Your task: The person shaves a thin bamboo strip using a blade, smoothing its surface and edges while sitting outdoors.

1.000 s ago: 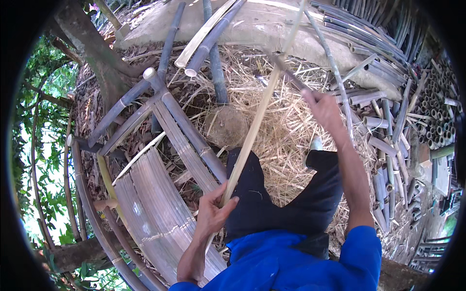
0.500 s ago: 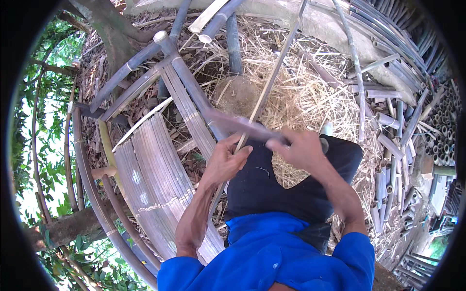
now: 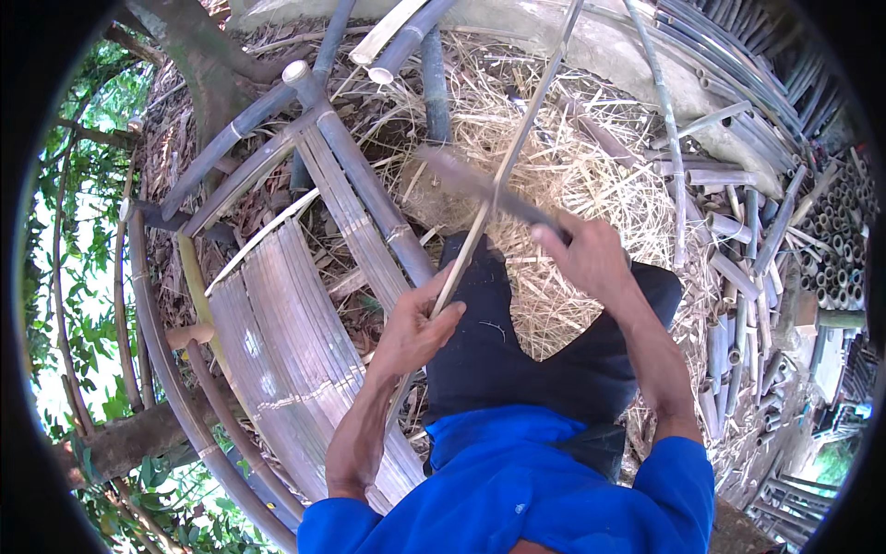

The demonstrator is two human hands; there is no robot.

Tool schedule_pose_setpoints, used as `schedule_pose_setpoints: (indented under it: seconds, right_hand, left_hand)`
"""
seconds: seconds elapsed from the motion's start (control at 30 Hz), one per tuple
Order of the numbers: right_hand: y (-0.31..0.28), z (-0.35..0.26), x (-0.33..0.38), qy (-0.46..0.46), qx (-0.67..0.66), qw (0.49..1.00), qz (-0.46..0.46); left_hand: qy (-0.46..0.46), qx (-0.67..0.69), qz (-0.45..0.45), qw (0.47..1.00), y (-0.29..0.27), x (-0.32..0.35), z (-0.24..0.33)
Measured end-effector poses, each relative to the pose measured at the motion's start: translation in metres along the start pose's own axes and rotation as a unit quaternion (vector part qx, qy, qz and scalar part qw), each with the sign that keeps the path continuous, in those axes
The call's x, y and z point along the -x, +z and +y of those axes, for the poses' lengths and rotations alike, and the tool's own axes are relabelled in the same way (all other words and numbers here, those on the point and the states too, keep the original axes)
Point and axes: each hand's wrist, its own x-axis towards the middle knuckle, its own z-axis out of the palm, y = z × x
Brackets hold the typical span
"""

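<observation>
My left hand (image 3: pixel 417 325) is closed around a long bamboo strip (image 3: pixel 520 138), which slants from beside my left forearm up to the far edge of the view. In my right hand (image 3: pixel 592 262) is a machete (image 3: pixel 461 175); its dark, motion-blurred blade crosses the strip a little beyond my left hand and points to the far left. The blade appears to touch the strip, though blur hides the exact contact. My fingers wrap the machete's handle, which is mostly hidden in my grip.
A bamboo bench (image 3: pixel 286 314) with a slatted seat stands at my left. Pale shavings (image 3: pixel 591 185) cover the ground ahead of my knees. Cut bamboo pieces (image 3: pixel 738 268) lie piled at the right, with stacked tubes (image 3: pixel 835 268) beyond. A tree trunk (image 3: pixel 203 65) rises at far left.
My right hand and the machete have moved away from me along the strip, up and slightly right. My left hand has shifted slightly nearer and to the left, still holding the strip.
</observation>
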Motion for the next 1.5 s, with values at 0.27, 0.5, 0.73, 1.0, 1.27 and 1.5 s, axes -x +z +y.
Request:
schedule_pose_setpoints:
  seconds: [0.27, 0.5, 0.73, 1.0, 1.27, 1.5]
  right_hand:
    - [-0.02, 0.016, -0.014, -0.033, 0.012, 0.999, -0.009]
    - [-0.048, 0.045, -0.051, 0.026, 0.066, 0.997, 0.002]
    - [-0.073, 0.134, -0.094, 0.218, -0.246, 0.931, 0.159]
    - [-0.012, 0.07, -0.095, 0.197, -0.605, 0.77, 0.05]
    - [0.028, 0.028, -0.07, 0.244, -0.75, 0.615, -0.005]
    - [0.027, -0.014, -0.016, 0.242, -0.674, 0.694, -0.069]
  left_hand:
    - [-0.046, -0.008, -0.004, 0.999, -0.006, 0.038, -0.005]
    - [-0.084, -0.026, 0.007, 0.996, -0.016, 0.059, -0.005]
    - [-0.07, -0.064, -0.031, 0.995, -0.034, 0.081, -0.02]
    - [-0.04, -0.369, -0.018, 0.929, -0.094, 0.095, 0.071]
    - [0.066, -0.235, 0.101, 0.964, -0.039, 0.099, 0.026]
    - [0.459, 0.278, 0.355, 0.765, -0.025, -0.014, 0.072]
